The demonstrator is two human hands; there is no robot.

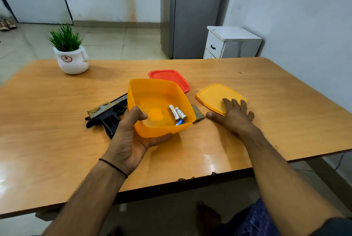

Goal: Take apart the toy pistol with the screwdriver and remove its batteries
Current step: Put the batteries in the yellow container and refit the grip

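Note:
My left hand (131,134) grips the near left corner of a yellow plastic box (152,94), thumb inside the rim and fingers under the base, holding it tilted above the table. Three batteries (177,113) lie in its low right corner. The black toy pistol (106,114) lies on the wooden table (57,121) just left of the box, partly hidden behind it. My right hand (233,114) rests flat with spread fingers on the near edge of the yellow lid (213,95). A small grey pistol part (198,114) lies between box and right hand. No screwdriver is in view.
A red lid (171,79) lies behind the box. A white pot with a green plant (71,56) stands at the table's far left. A white cabinet (230,43) and a grey fridge (194,12) stand beyond the table.

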